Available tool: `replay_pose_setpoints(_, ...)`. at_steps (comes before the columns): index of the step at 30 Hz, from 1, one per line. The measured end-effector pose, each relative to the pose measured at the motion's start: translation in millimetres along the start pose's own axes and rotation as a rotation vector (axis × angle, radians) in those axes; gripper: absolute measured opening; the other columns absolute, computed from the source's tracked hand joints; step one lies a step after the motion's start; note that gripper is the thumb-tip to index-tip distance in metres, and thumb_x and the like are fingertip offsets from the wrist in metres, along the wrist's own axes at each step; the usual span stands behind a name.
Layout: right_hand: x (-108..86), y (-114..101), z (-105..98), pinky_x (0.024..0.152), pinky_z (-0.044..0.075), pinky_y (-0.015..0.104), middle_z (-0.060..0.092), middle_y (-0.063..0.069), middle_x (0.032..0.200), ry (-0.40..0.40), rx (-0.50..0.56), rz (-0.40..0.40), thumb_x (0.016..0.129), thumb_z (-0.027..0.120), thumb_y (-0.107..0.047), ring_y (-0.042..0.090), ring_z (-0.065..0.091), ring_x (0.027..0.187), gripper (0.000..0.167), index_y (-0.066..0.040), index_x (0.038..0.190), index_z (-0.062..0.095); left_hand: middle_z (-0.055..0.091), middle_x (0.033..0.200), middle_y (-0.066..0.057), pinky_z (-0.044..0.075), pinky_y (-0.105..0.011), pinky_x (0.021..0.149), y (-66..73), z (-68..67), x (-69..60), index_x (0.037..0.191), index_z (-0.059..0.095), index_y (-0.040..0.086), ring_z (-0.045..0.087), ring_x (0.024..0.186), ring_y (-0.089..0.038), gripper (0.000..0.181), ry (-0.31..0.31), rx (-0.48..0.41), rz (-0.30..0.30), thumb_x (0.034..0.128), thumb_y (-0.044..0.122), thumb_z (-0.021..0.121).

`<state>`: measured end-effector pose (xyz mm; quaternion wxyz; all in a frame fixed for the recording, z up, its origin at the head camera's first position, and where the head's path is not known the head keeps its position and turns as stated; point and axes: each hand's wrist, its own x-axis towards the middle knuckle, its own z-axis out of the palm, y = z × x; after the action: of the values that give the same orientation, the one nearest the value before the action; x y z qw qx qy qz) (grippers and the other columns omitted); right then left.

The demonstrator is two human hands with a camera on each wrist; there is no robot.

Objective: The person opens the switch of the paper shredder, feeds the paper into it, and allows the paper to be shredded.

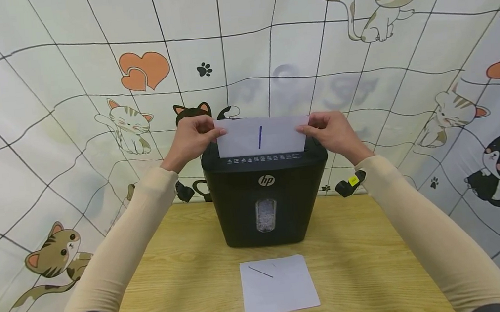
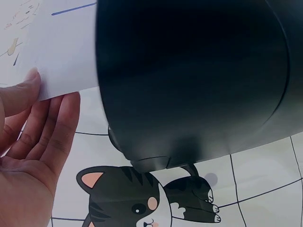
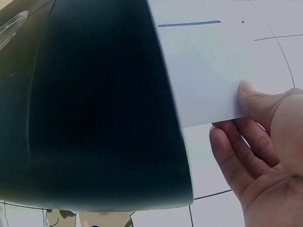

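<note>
A white sheet of paper (image 1: pixel 281 136) with one blue stroke stands upright at the top slot of a black HP paper shredder (image 1: pixel 245 206). Its lower edge is hidden behind the shredder's front lip. My left hand (image 1: pixel 194 138) pinches the sheet's left edge between thumb and fingers. At the opposite edge, my right hand (image 1: pixel 330 129) pinches it the same way. Both wrist views show the thumbs on the sheet's near face, beside the dark shredder body, with the left hand (image 2: pixel 42 137) and the right hand (image 3: pixel 265 142) near the corners.
White paper (image 1: pixel 282 292) with a dark line lies on the wooden table (image 1: pixel 176 281) in front of the shredder. Shreds show through the shredder's window (image 1: pixel 266 215). A cat-patterned sheet (image 1: pixel 245 52) hangs close behind and at both sides.
</note>
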<state>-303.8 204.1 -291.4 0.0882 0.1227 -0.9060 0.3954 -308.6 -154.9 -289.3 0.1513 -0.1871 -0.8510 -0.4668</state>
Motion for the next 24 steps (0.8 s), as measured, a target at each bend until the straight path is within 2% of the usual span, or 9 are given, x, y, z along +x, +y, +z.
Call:
replay_pose_setpoints(7,-2.1,6,2,0.078,0.043,0.039,0.074,0.011,0.095,-0.022,-0.041,0.002,0.095,0.07,-0.048,0.026,0.058,0.087,0.038,-0.011,0.098,0.073,0.075,0.079,-0.012,0.048,-0.033,0.075,-6.6,3.6,-1.5,0.087,0.072,0.01,0.069,0.076,-0.028,0.018,-0.054,0.009,0.0,0.0904,0.025,0.081)
replay_pose_setpoints(14,-4.5,11,4,0.083,0.045,0.04,0.072,0.01,0.098,-0.079,-0.052,0.036,0.095,0.069,-0.051,0.025,0.057,0.092,0.039,-0.013,0.102,0.071,0.074,0.078,-0.009,0.049,-0.035,0.071,-12.9,5.6,-4.4,0.086,0.073,0.012,0.068,0.074,-0.021,0.018,-0.116,0.026,-0.016,0.0915,0.028,0.079)
replay_pose_setpoints(18,-5.8,11,4,0.091,0.049,0.043,0.072,0.01,0.108,-0.109,-0.03,0.046,0.095,0.069,-0.052,0.026,0.06,0.099,0.041,-0.016,0.114,0.072,0.075,0.082,-0.009,0.052,-0.032,0.071,-15.0,6.7,-5.9,0.098,0.075,0.013,0.071,0.075,-0.02,0.015,-0.128,0.024,-0.017,0.0935,0.027,0.077)
replay_pose_setpoints(21,-6.7,11,3,0.097,0.05,0.047,0.073,0.01,0.116,-0.118,-0.018,0.029,0.095,0.068,-0.052,0.026,0.064,0.106,0.044,-0.018,0.121,0.071,0.077,0.09,-0.01,0.056,-0.032,0.074,-15.0,6.8,-6.8,0.109,0.075,0.014,0.073,0.077,-0.02,0.019,-0.134,0.005,-0.021,0.0946,0.026,0.076)
replay_pose_setpoints(24,-8.4,11,1,0.102,0.049,0.05,0.071,0.01,0.124,-0.126,-0.022,0.003,0.096,0.067,-0.054,0.026,0.065,0.113,0.047,-0.019,0.127,0.07,0.077,0.097,-0.008,0.056,-0.036,0.079,-15.7,6.3,-7.2,0.114,0.074,0.013,0.073,0.081,-0.02,0.024,-0.144,0.004,-0.026,0.095,0.028,0.075)
